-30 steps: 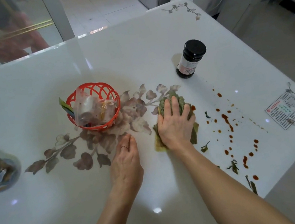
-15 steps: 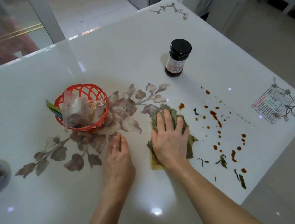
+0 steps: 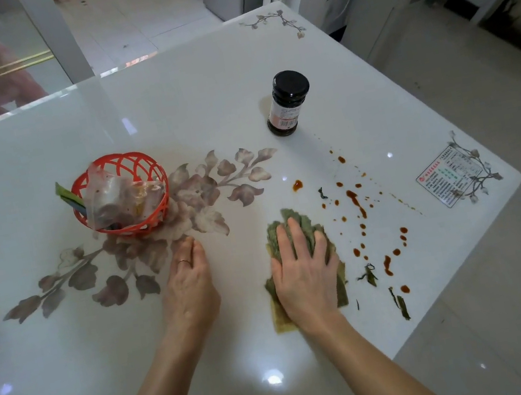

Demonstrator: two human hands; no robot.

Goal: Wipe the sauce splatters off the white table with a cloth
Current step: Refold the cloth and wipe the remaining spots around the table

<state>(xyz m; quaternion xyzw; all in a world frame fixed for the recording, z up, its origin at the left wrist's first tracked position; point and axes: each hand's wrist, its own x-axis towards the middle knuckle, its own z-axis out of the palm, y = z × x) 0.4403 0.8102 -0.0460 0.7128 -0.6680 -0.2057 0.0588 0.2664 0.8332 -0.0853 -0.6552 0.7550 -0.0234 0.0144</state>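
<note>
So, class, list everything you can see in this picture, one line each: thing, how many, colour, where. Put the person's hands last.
table: one, white with a brownish flower print, fills the view
cloth: one, green with a yellow edge, right of centre
sauce splatters: many, red-brown, on the table right of the cloth
leaf scraps: several, dark green, among the splatters
jar: one, dark with a black lid, upright behind the splatters
basket: one, red, left of centre
plastic bag: one, clear, inside the basket
sticker: one, white with red border, right corner
left hand: flat on the table, left of the cloth
right hand: pressed flat on the cloth
</note>
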